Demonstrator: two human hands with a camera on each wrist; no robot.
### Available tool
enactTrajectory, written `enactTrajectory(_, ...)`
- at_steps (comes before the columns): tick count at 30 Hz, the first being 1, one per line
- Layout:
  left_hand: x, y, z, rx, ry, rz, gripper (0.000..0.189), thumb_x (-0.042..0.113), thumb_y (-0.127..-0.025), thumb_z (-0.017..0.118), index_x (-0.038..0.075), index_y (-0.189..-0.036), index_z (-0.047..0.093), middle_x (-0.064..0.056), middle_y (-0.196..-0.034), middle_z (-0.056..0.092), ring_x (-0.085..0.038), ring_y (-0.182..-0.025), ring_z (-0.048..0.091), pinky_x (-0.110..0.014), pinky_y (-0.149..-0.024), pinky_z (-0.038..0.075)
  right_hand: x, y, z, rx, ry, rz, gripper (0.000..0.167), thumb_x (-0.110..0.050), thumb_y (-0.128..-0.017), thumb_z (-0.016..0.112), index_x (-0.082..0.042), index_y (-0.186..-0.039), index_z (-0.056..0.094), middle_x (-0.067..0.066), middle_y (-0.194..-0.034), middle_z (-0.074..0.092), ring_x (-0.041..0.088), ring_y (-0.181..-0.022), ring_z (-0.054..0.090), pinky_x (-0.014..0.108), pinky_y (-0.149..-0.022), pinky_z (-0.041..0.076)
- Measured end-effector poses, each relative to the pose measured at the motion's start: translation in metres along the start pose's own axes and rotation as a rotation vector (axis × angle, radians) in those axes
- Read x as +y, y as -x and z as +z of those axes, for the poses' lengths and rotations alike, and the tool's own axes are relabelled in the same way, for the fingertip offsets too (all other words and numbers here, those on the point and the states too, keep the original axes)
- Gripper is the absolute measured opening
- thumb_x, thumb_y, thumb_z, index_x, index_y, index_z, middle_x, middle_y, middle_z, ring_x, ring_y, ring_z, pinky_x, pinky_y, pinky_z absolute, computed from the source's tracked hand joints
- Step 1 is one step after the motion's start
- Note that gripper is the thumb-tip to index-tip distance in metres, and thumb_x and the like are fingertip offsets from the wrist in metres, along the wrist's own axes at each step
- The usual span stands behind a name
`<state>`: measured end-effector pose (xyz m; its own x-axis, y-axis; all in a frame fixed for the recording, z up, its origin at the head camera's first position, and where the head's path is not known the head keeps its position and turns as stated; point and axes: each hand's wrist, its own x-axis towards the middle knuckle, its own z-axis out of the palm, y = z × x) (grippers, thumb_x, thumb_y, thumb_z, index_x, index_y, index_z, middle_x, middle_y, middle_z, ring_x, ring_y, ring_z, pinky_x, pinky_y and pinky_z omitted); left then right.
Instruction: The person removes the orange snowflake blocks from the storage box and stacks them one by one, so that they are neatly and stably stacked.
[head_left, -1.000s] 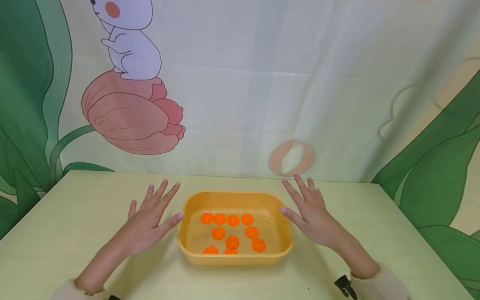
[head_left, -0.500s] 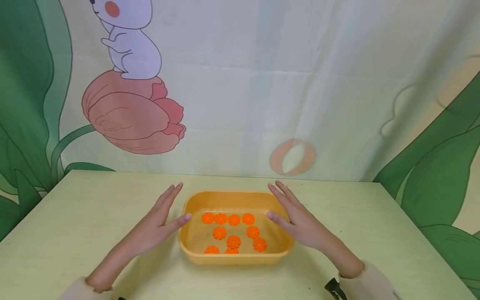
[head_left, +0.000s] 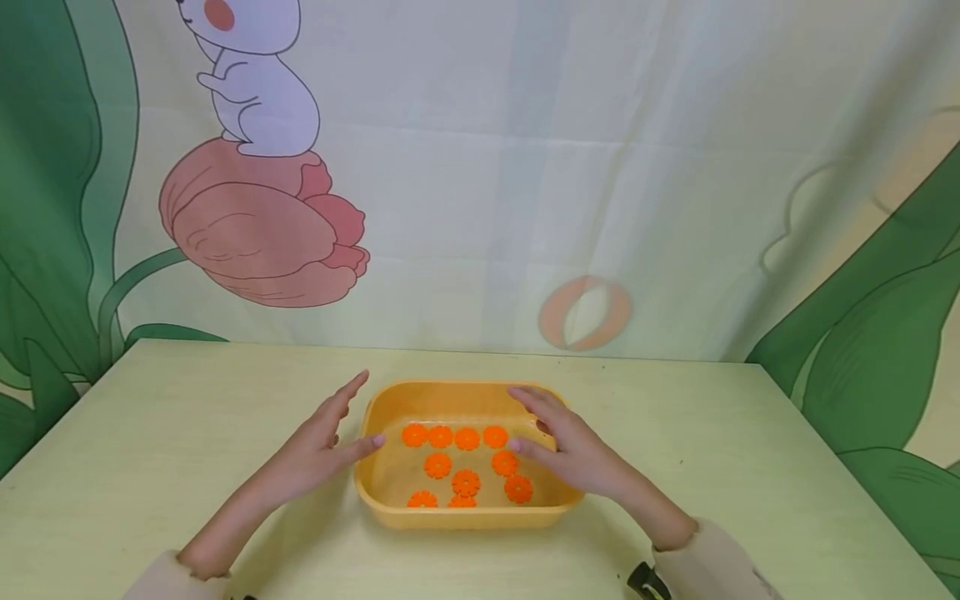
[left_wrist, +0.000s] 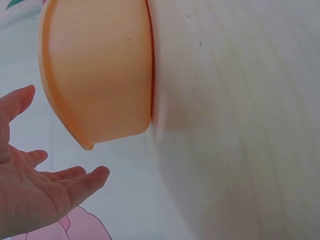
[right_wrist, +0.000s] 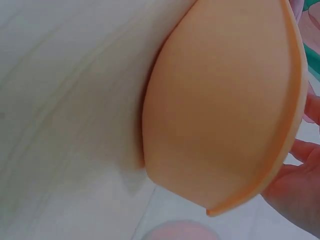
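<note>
Hovering about tub (head_left: 468,520) of discs (head_left: 467,482) at lower centre with left hand (head_left: 318,450) and right hand (head_left: 579,452); with fingers loosely extended.

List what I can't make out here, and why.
Head: lower parts of the two nearest orange flower-shaped pieces, hidden by the near wall of the yellow tray.
Left wrist: the tray's inside, hidden by its outer wall; part of the left hand, cut off by the left edge.
Right wrist: the right hand, partly hidden by the tray, cut by the right edge.
</note>
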<state>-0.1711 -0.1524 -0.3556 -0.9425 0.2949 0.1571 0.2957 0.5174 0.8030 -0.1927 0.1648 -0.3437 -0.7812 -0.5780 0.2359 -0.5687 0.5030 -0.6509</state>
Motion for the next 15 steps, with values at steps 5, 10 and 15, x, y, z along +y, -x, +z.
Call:
enactTrajectory(5, -0.001, -0.002, -0.001, -0.044, 0.063, -0.062, 0.079, 0.032, -0.085, 0.063, 0.018, -0.146, 0.016, -0.026, -0.144, 0.021, -0.050, -0.125, 0.029, -0.060, -0.095, 0.032, 0.002, -0.004, 0.006, -0.059, -0.102, 0.040, 0.061, -0.023, -0.088, 0.060, -0.004, -0.140, 0.033, 0.018, -0.140, 0.034, 0.041, -0.121, 0.040, 0.052, -0.096, 0.036)
enactTrajectory(10, -0.003, -0.004, -0.002, -0.085, 0.091, -0.090, 0.077, 0.027, -0.086, 0.063, 0.018, -0.146, 0.016, -0.027, -0.143, 0.022, -0.050, -0.123, 0.032, -0.060, -0.094, 0.032, 0.003, -0.009, 0.012, -0.093, -0.180, 0.069, 0.061, -0.020, -0.087, 0.062, -0.004, -0.139, 0.035, 0.018, -0.138, 0.037, 0.040, -0.118, 0.043, 0.051, -0.096, 0.037)
enactTrajectory(15, -0.005, -0.004, -0.003, -0.119, 0.114, -0.115, 0.075, 0.022, -0.087, 0.062, 0.017, -0.146, 0.016, -0.028, -0.142, 0.024, -0.049, -0.123, 0.033, -0.059, -0.093, 0.035, 0.004, -0.013, 0.019, -0.140, -0.223, 0.064, 0.060, -0.019, -0.087, 0.062, 0.000, -0.137, 0.036, 0.020, -0.137, 0.038, 0.041, -0.115, 0.045, 0.050, -0.095, 0.039)
